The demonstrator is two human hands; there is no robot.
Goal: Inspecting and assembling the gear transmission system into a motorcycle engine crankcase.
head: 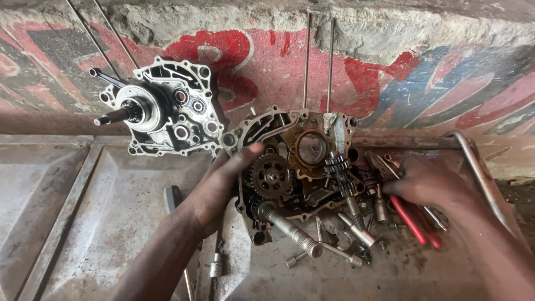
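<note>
Left hand is reaching in from below, fingers spread open, steadying the rim of the engine case half on the metal tray; its gears are still sitting inside. Right hand is lying loosely curled over red-handled pliers, grip unclear. Other case half is standing apart against the wall, so splitting looks done, stripping remains.

Engine repair workshop (crankcases, tools)
</note>
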